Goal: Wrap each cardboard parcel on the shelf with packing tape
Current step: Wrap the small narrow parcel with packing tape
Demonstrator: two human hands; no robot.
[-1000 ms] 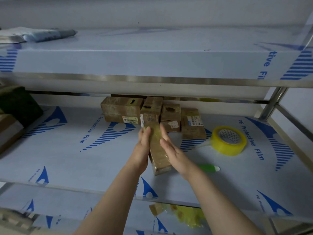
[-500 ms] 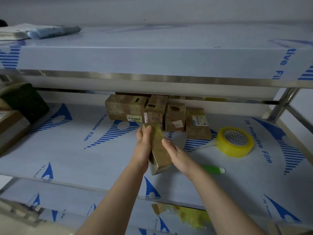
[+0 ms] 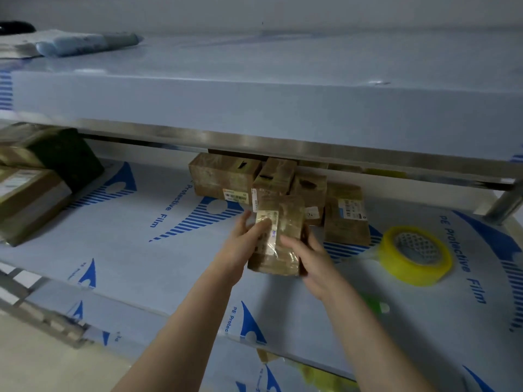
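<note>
Left-hand grip: the left hand (image 3: 239,250) holds the held parcel (image 3: 291,222) from its left side. Its thumb is curled over the pale label (image 3: 267,215) on top, and the other fingers (image 3: 244,220) reach along the left face.
Right-hand grip: the right hand (image 3: 312,263) clasps the same parcel from the right, with the thumb laid across the top and the fingers (image 3: 312,243) wrapped round the right edge.
Held parcel: a long brown cardboard block, glossy with clear tape, held between both hands over the middle shelf (image 3: 147,250).
Long axis: it runs away from the person toward the back of the shelf. The short near end faces the camera and the far end points at the row of parcels (image 3: 223,179).
Contact: I cannot tell whether the near end rests on the shelf, or whether the far end touches the row.
Row of parcels: brown blocks side by side under the edge of the upper shelf (image 3: 254,103), with printed labels facing forward.
Tape roll (image 3: 416,254): yellow, lying flat on the shelf to the right of the hands, apart from the held parcel.
Green item (image 3: 373,302): lies just beside the right forearm and is too blurred to name.
Left end: taped boxes (image 3: 28,199) and a dark bundle (image 3: 65,154).
Shelf covering: pale film printed in blue with "PE Protective Film".
</note>
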